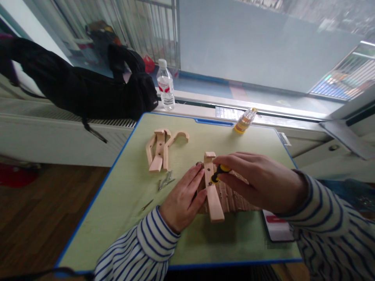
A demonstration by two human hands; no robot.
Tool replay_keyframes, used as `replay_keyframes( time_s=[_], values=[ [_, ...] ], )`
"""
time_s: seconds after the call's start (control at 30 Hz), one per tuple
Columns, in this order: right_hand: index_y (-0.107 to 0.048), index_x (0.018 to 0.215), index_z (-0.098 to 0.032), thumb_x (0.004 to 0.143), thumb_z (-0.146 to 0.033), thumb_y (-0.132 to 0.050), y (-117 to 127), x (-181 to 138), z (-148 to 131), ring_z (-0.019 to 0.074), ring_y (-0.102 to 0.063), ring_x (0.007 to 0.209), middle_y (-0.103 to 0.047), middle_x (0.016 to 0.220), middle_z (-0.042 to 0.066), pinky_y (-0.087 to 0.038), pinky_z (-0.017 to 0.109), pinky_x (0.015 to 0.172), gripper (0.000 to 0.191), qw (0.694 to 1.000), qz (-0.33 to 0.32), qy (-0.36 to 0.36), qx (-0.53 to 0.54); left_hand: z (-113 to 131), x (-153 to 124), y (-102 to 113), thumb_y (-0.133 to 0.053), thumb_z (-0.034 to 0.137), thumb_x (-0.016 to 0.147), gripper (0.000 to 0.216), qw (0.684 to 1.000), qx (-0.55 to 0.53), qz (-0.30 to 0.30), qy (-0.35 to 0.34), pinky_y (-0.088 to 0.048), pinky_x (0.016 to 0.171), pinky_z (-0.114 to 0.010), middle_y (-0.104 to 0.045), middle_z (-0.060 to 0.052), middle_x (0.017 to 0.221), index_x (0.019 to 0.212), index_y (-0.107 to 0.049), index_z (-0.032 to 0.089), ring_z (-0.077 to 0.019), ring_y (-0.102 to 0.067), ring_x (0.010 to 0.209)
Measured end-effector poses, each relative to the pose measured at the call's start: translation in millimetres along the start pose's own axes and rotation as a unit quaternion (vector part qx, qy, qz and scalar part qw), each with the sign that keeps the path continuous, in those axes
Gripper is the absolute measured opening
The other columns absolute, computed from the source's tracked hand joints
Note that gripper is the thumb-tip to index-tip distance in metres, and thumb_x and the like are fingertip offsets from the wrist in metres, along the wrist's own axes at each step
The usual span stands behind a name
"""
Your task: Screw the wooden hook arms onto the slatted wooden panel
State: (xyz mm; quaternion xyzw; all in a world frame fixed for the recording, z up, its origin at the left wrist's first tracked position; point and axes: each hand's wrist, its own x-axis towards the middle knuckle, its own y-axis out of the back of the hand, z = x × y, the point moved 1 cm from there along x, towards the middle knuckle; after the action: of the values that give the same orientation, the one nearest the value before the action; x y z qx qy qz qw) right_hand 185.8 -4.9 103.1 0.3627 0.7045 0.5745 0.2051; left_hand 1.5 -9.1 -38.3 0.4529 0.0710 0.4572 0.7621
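A pale wooden hook (215, 207) lies across a brown ridged wooden board (234, 194), its curved end pointing away from me. My right hand (254, 179) grips a short yellow and black screwdriver (222, 170), whose tip meets a hole in the hook. My left hand (185, 195) is closed around the board's left end, with the thumb against the hook's side. Its grip partly covers the board. Several more wooden hooks (159, 152) lie together on the table's left side. Nearer to me are several screws (165, 181) and one separate screw (147, 204).
The pale green table (117, 218) has a blue rim. A glue bottle (245, 121) stands at its back right, and a phone-like flat object (278, 226) lies by my right forearm. On the sill behind are a water bottle (165, 86) and a black bag (96, 89).
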Motion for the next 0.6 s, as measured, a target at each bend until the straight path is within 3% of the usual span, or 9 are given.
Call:
replay_keyframes(
  time_s=[0.13, 0.3, 0.6],
  values=[
    [-0.058, 0.093, -0.017, 0.091, -0.029, -0.041, 8.6, 13.1, -0.2, 0.0155, -0.06, 0.077, -0.066, 0.087, 0.007, -0.042, 0.028, 0.066, 0.02, 0.998, -0.049, 0.027, -0.031, -1.4, -1.9, 0.7, -0.036, 0.039, 0.094, 0.056, 1.0, -0.006, -0.022, 0.008, -0.026, 0.113, -0.045, -0.026, -0.016, 0.149, 0.138, -0.034, 0.006, -0.0253, -0.022, 0.138],
    [-0.057, 0.092, -0.016, 0.089, -0.028, -0.04, 15.4, 23.6, -3.0, 0.0156, -0.058, 0.075, -0.065, 0.088, 0.008, -0.037, 0.028, 0.064, 0.021, 0.992, -0.109, 0.026, -0.056, -2.5, -1.8, -0.9, -0.034, 0.036, 0.095, 0.051, 1.0, -0.005, -0.024, 0.006, -0.025, 0.114, -0.042, -0.022, -0.013, 0.15, 0.138, -0.035, 0.008, -0.0245, -0.021, 0.138],
    [-0.05, 0.096, -0.015, 0.084, -0.028, -0.039, 2.4, 25.2, -2.5, 0.0106, -0.04, 0.058, -0.057, 0.071, 0.002, -0.027, 0.027, 0.054, 0.02, 0.993, -0.105, 0.02, -0.052, -2.0, -1.5, 1.5, -0.034, 0.035, 0.095, 0.051, 0.999, -0.014, -0.035, 0.011, -0.023, 0.115, -0.042, -0.02, -0.012, 0.151, 0.139, -0.034, 0.009, -0.0244, -0.019, 0.139]
  ],
)
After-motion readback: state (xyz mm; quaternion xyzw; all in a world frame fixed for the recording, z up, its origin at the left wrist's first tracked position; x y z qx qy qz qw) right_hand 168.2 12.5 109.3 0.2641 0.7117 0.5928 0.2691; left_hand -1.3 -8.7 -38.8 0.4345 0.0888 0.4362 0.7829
